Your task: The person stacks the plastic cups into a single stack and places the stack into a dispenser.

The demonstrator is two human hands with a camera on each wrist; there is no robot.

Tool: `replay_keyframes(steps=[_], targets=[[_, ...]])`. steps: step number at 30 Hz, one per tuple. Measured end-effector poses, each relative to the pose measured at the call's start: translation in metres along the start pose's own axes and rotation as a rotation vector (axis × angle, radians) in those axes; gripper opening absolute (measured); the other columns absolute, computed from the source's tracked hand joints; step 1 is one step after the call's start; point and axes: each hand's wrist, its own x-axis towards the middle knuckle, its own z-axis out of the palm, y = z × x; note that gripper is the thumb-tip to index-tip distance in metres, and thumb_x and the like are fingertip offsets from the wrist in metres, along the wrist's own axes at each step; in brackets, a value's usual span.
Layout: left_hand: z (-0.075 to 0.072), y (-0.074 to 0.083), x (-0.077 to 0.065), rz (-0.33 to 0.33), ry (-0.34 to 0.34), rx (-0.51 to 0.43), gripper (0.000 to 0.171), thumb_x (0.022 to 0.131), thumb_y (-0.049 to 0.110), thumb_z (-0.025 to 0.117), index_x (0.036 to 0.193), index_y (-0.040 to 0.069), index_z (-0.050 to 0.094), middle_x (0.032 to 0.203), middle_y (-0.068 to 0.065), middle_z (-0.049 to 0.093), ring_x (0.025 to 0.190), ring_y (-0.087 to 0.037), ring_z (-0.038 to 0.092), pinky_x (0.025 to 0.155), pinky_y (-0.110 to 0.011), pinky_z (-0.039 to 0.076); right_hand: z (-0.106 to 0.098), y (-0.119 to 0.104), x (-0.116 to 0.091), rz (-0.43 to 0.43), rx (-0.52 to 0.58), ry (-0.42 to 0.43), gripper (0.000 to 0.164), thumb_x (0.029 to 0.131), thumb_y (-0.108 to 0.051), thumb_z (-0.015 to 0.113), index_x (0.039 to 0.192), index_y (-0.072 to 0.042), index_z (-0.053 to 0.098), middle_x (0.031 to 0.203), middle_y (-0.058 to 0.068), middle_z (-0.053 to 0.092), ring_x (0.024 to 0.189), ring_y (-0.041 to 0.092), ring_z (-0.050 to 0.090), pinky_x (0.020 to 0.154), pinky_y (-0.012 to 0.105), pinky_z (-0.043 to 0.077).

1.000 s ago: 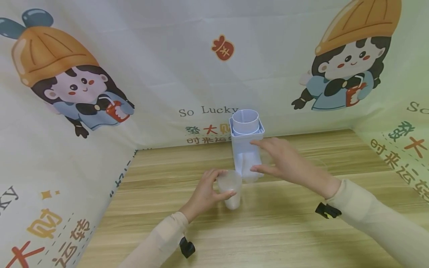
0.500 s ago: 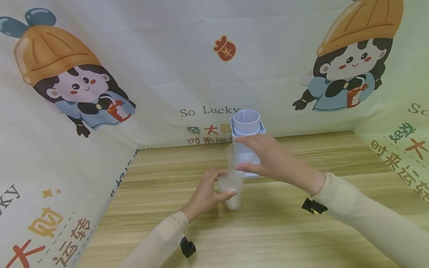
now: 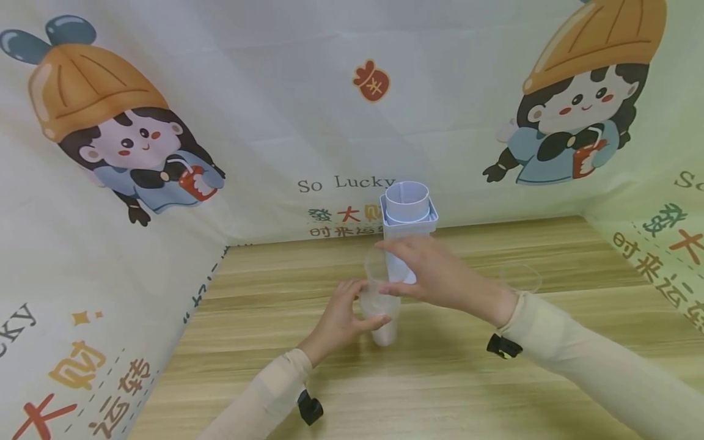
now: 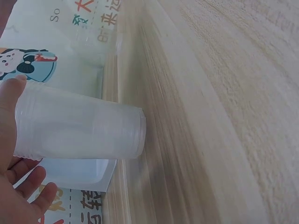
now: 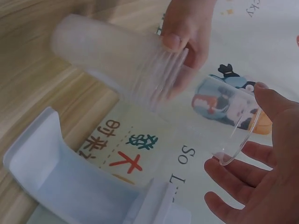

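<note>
A nested stack of translucent plastic cups (image 3: 385, 333) stands upright on the wooden table. My left hand (image 3: 343, 311) grips it near the rims, thumb on the near side. Above it, my right hand (image 3: 440, 269) holds a single clear plastic cup (image 5: 224, 126) by its rim, between thumb and fingers. That cup's lower part is inside the top of the stack, as the right wrist view shows. Just behind both hands is a pale blue-white cup dispenser (image 3: 407, 228), a square body with a round tube on top. The right hand partly hides its front.
A clear, thin round-rimmed thing (image 3: 519, 277) lies on the table (image 3: 467, 379) right of the dispenser, partly behind the right forearm; its kind is unclear. A printed cloth backdrop (image 3: 286, 110) rises along the table's back and sides.
My right hand has moved left from in front of the dispenser, then down, bringing the clear cup over and into the stack. My left hand has stayed around the stack.
</note>
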Motion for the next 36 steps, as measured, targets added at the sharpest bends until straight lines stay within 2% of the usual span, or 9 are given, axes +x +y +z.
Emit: replay_keyframes(steps=[7,14,18,23,30,36], targets=[[0.000,-0.001,0.000,0.007,0.000,0.008,0.059,0.076,0.029,0.086,0.126,0.013,0.060,0.124,-0.004,0.062,0.119,-0.021,0.052,0.099,-0.041,0.051,0.014,0.001,-0.003,-0.006,-0.021,-0.029,0.071,0.083,-0.050,0.074,0.138,-0.010,0.054,0.129,0.012,0.065,0.117,0.031,0.062,0.100,0.049,0.051],[0.000,-0.001,0.000,0.013,-0.001,-0.020,0.056,0.076,0.030,0.086,0.124,0.017,0.060,0.128,-0.004,0.061,0.123,-0.023,0.050,0.103,-0.045,0.048,0.023,0.000,-0.004,0.013,-0.004,-0.051,0.071,0.082,-0.050,0.074,0.138,-0.011,0.054,0.124,0.012,0.067,0.111,0.030,0.065,0.093,0.047,0.054],[0.000,-0.001,-0.001,0.015,0.003,-0.016,0.056,0.076,0.030,0.086,0.123,0.015,0.060,0.128,-0.005,0.062,0.125,-0.025,0.050,0.104,-0.048,0.047,0.027,0.000,-0.005,0.015,-0.015,-0.069,0.071,0.083,-0.051,0.074,0.139,-0.013,0.053,0.123,0.011,0.068,0.107,0.028,0.066,0.089,0.046,0.055],[0.000,-0.001,0.000,0.018,0.007,0.005,0.057,0.076,0.029,0.085,0.125,0.012,0.060,0.129,-0.008,0.062,0.127,-0.028,0.050,0.106,-0.050,0.046,0.031,0.001,-0.005,0.011,-0.017,-0.086,0.070,0.083,-0.051,0.073,0.139,-0.014,0.054,0.127,0.009,0.067,0.109,0.029,0.065,0.091,0.046,0.055],[-0.001,0.001,0.000,0.018,0.005,0.031,0.058,0.076,0.023,0.086,0.125,0.011,0.059,0.130,-0.009,0.061,0.126,-0.028,0.051,0.102,-0.046,0.050,0.033,0.002,-0.008,-0.017,-0.016,-0.086,0.072,0.082,-0.051,0.075,0.139,-0.014,0.053,0.129,0.007,0.066,0.109,0.028,0.066,0.091,0.045,0.055],[0.000,0.000,-0.001,0.013,0.006,0.018,0.058,0.076,0.023,0.085,0.126,0.009,0.059,0.131,-0.010,0.060,0.126,-0.028,0.050,0.101,-0.043,0.053,0.035,0.003,-0.010,-0.013,-0.016,-0.087,0.072,0.082,-0.050,0.075,0.139,-0.013,0.053,0.128,0.008,0.067,0.109,0.028,0.066,0.091,0.044,0.055]])
